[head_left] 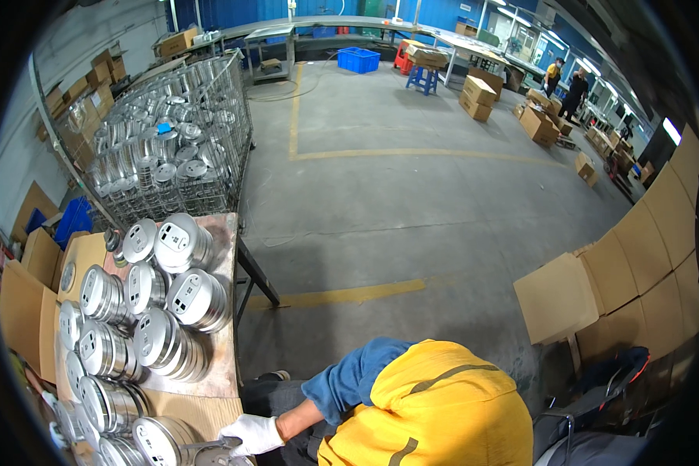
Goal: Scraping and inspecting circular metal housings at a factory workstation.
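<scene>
White glove on right hand (252, 435), lower edge of frame, left of centre; fingers look curled around a slim grey bar (206, 445). Fingertips partly blurred, exact grip hard to read. Left hand out of frame, can't tell its state. Bar sticks out leftward from the fingers; its far end meets or overlaps the side of a silver canister (157, 443) at bottom left, contact not clear. Canister sits just left of the fingers, on the worktable (219, 361). Another shiny metal piece (210, 458) shows under the hand, cut by the bottom edge, kind unclear.

Bar: thin, straight, dull grey, kind unclear. Canister: round, shiny, ridged sides, pale flat top with small dark marks, tilted toward the camera by the lens. More canisters (159, 338) of the same look stand close together across the table, lower left, lids up.

Blue sleeve (357, 388) and yellow vest (443, 396) with dark stripes fill bottom centre. Wire cage (237, 116) heaped with silver metalware, upper left. Blue crate (358, 60) on the grey floor (388, 202), top centre. Cardboard boxes (540, 124) and two people (575, 92), upper right.
</scene>
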`<state>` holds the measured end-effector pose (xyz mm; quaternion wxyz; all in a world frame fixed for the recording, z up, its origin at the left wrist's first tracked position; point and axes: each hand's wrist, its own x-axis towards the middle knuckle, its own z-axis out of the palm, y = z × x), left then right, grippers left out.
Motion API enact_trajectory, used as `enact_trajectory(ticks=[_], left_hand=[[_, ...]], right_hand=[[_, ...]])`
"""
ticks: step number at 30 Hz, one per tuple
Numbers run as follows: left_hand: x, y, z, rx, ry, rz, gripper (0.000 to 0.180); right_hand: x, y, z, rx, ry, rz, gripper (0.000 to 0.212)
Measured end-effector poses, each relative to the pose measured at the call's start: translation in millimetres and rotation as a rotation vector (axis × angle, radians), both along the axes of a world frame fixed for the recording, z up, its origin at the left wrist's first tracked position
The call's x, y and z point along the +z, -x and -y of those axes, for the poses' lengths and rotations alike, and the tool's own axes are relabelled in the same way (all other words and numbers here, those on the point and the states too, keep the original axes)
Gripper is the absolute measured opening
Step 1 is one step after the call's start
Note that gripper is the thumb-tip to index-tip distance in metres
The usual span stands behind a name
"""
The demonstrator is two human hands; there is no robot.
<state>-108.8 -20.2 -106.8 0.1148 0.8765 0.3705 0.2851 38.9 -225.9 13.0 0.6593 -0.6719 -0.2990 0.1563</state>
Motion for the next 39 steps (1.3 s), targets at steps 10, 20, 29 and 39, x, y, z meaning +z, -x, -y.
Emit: enact_trajectory(ticks=[10, 20, 29, 39], left_hand=[[29.2, -3.1, 5.5, 0.110, 0.197, 0.011, 0.037], [63.3, -39.9, 54.2, 0.169, 0.545, 0.409, 0.031], [73.7, -57.8, 62.1, 0.171, 0.861, 0.618, 0.034], [79.4, -66.1, 65.4, 0.031, 0.491, 0.472, 0.033]], right_hand=[[6.7, -8.7, 6.0, 0.046, 0.159, 0.206, 0.039], [18.4, -45.0, 59.6, -0.041, 0.502, 0.233, 0.038], [58.8, -35.8, 54.0, 0.257, 1.072, 0.533, 0.029], [70.6, -26.3, 30.7, 0.458, 1.182, 0.658, 0.037]])
